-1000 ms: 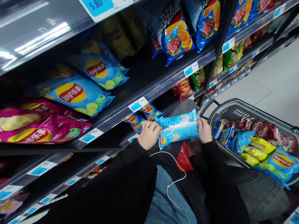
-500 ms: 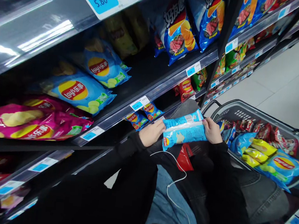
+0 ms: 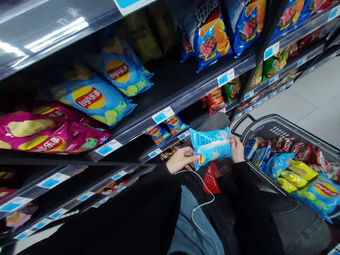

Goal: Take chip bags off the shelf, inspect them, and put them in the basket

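Note:
Over my lap is a light-blue bag of potato chips, its back seam and small print turned up towards me. My right hand is closed on the bag's right end, thumb on top. At the lower left corner, my left hand pinches the bag, its thumb lying across the logo; the fingertips behind are partly hidden. A grey shopping basket stands to the right of my right hand. In it are a blue bag of Lay's chips, yellow packets and several red packets.
Shelves rise on the left, with a front rail close to my hands. They hold blue Lay's bags, magenta bags and large dark-blue bags. A white cord hangs over my lap, near a red object. Pale floor lies beyond the basket.
My left hand has shifted from the bag's upper left edge to its lower left corner. The bag's left end has turned slightly upward. My right hand keeps its hold.

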